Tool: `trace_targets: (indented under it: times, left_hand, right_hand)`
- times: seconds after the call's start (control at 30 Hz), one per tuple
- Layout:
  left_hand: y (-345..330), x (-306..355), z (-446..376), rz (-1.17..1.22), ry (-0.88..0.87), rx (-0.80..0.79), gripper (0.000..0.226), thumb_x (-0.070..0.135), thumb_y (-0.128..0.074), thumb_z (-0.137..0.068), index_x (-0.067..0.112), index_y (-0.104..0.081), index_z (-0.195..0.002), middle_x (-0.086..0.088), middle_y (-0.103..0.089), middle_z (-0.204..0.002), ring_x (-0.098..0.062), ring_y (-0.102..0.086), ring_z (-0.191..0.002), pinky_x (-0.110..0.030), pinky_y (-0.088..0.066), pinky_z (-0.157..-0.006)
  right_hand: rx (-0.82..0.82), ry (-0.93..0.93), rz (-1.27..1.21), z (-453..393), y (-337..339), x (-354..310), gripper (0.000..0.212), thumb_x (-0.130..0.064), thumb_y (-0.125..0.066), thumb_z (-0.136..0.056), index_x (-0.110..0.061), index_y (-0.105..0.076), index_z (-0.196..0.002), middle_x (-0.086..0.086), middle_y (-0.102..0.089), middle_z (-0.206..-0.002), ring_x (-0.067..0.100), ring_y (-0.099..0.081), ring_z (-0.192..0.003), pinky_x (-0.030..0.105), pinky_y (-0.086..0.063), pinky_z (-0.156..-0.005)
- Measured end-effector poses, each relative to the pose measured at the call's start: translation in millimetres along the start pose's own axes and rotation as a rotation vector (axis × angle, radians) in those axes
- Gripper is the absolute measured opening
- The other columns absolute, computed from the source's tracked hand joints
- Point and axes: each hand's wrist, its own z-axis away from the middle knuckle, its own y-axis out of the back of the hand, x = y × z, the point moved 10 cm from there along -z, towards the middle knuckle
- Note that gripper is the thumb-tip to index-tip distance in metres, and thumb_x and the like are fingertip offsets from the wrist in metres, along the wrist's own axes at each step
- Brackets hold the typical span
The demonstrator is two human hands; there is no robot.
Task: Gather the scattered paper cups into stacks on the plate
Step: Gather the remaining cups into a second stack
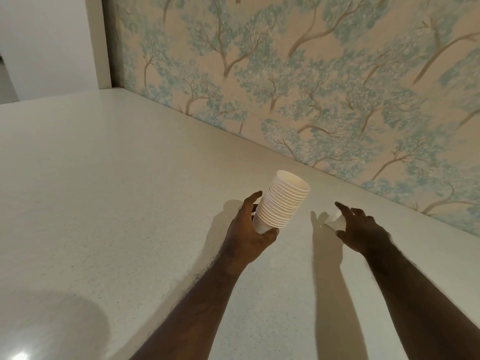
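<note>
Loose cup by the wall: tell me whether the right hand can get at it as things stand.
Probably yes. The right hand is spread open right over the loose cup, fingers either side, with nothing between them. The left hand holds the stack of cups well clear.

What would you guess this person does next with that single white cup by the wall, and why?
Probably close the right hand on the single white paper cup and drop it into the tall stack of white paper cups held by the left hand. The fingers are spread around that cup, seemingly not yet gripping, and the stack's open mouth faces up.
</note>
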Motion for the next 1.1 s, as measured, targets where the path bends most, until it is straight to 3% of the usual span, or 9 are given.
trace_targets:
  times: [0.1, 0.2, 0.43, 0.5, 0.63, 0.77, 0.97, 1.1]
  left_hand:
    - [-2.0, -2.5, 3.0, -0.001, 0.002, -0.013, 0.088, 0.033, -0.083, -0.074, 0.037, -0.031, -0.144, 0.009, -0.051, -0.138, -0.008, -0.052, -0.116, -0.021, -0.049, -0.088]
    - [2.2, -5.8, 4.4, -0.029, 0.003, -0.021, 0.088, 0.034, -0.082, -0.074, 0.035, -0.031, -0.144, 0.007, -0.051, -0.138, -0.009, -0.051, -0.116, -0.025, -0.05, -0.09]
    - [9.3, -5.9, 4.5, -0.033, 0.013, -0.009, 0.088, 0.036, -0.082, -0.073, 0.038, -0.03, -0.144, 0.007, -0.051, -0.139, -0.013, -0.053, -0.119, -0.034, -0.054, -0.095]
    - [10.1, -4.8, 4.5, -0.036, 0.007, -0.004, 0.087, 0.036, -0.082, -0.073, 0.038, -0.031, -0.144, 0.007, -0.051, -0.138, -0.012, -0.053, -0.117, -0.032, -0.054, -0.094]
    - [5.1, -2.4, 6.7, -0.042, 0.002, -0.022, 0.087, 0.034, -0.082, -0.073, 0.038, -0.031, -0.143, 0.008, -0.052, -0.137, -0.007, -0.052, -0.113, -0.023, -0.051, -0.089]
    - [-1.9, 0.7, 10.4, -0.042, -0.007, -0.044, 0.088, 0.036, -0.083, -0.072, 0.039, -0.031, -0.143, 0.008, -0.053, -0.136, -0.01, -0.055, -0.114, -0.029, -0.054, -0.09]
    - [-11.7, 17.2, 16.7, -0.027, -0.045, -0.084, 0.088, 0.03, -0.083, -0.071, 0.041, -0.032, -0.142, 0.009, -0.055, -0.129, -0.007, -0.057, -0.107, -0.035, -0.056, -0.087]
    - [-30.3, 33.3, 26.9, -0.007, -0.062, -0.166, 0.087, 0.031, -0.083, -0.072, 0.043, -0.032, -0.141, 0.017, -0.054, -0.121, 0.01, -0.055, -0.102, -0.024, -0.055, -0.083]
  right_hand:
    - [-0.038, -0.058, -0.015, -3.8, -3.8, 6.0, 0.082, -0.045, -0.062, -0.087, -0.044, -0.01, -0.15, 0.012, -0.04, -0.137, 0.038, -0.045, -0.12, 0.052, -0.045, -0.097]
    - [-0.117, -0.08, -0.091, -4.6, -23.4, 0.4, 0.075, -0.046, -0.062, -0.086, -0.045, -0.019, -0.147, 0.013, -0.038, -0.129, 0.038, -0.048, -0.113, 0.05, -0.046, -0.097]
    - [0.0, -0.038, -0.002, -1.7, 7.0, -12.9, 0.026, -0.044, -0.055, -0.09, -0.032, -0.053, -0.113, 0.007, -0.059, -0.112, 0.03, -0.06, -0.102, 0.039, -0.048, -0.087]
    - [0.085, -0.022, -0.056, 3.5, 31.8, -18.7, 0.022, -0.047, -0.054, -0.092, -0.03, -0.058, -0.106, 0.008, -0.064, -0.11, 0.03, -0.06, -0.101, 0.037, -0.047, -0.084]
    - [0.45, 0.081, -0.353, 43.7, 112.1, -39.4, 0.023, -0.042, -0.055, -0.094, -0.021, -0.058, -0.103, 0.015, -0.068, -0.101, 0.036, -0.064, -0.094, 0.039, -0.048, -0.077]
    - [0.622, 0.213, -0.609, 93.5, 170.6, -53.9, 0.024, -0.043, -0.053, -0.096, -0.022, -0.058, -0.105, 0.003, -0.07, -0.103, 0.021, -0.066, -0.092, 0.03, -0.045, -0.073]
    - [0.535, 0.269, -0.593, 137.5, 175.7, -77.3, 0.018, -0.045, -0.055, -0.093, -0.028, -0.058, -0.101, -0.008, -0.067, -0.094, 0.012, -0.067, -0.085, 0.031, -0.052, -0.072]
    - [0.445, 0.247, -0.48, 152.5, 161.6, -69.0, 0.025, -0.052, -0.051, -0.091, -0.033, -0.06, -0.103, -0.01, -0.071, -0.096, 0.013, -0.069, -0.089, 0.038, -0.056, -0.079]
